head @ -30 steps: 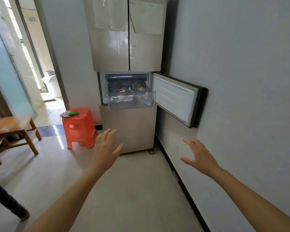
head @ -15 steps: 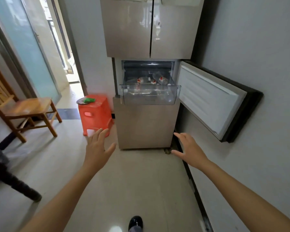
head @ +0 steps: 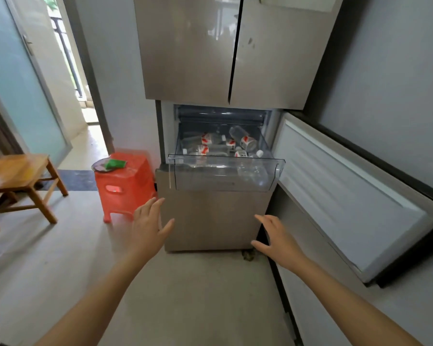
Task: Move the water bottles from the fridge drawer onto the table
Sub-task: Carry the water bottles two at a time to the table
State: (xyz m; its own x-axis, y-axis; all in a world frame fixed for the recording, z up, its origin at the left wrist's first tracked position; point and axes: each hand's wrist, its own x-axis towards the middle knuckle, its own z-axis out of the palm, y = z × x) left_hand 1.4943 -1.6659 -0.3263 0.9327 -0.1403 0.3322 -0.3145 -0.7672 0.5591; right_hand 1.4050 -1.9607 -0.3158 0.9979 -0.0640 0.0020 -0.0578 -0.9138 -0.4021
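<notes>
Inside the drawer (head: 225,176), half-hidden bottles (head: 246,143)

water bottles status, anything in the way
Open and empty: left grip, right grip, below the clear drawer. Inside it, water bottles lying loose, drawer pulled out. At right, fridge door swung open; nothing blocking.

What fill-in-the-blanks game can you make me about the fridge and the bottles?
1. The water bottles lie in the clear drawer, which is pulled ____ of the fridge.
2. The left hand and the right hand hold ____.
3. The small door right of the drawer stands ____.
4. The plate on the red stool carries a ____ object.

Missing words: out; nothing; open; green.
</notes>
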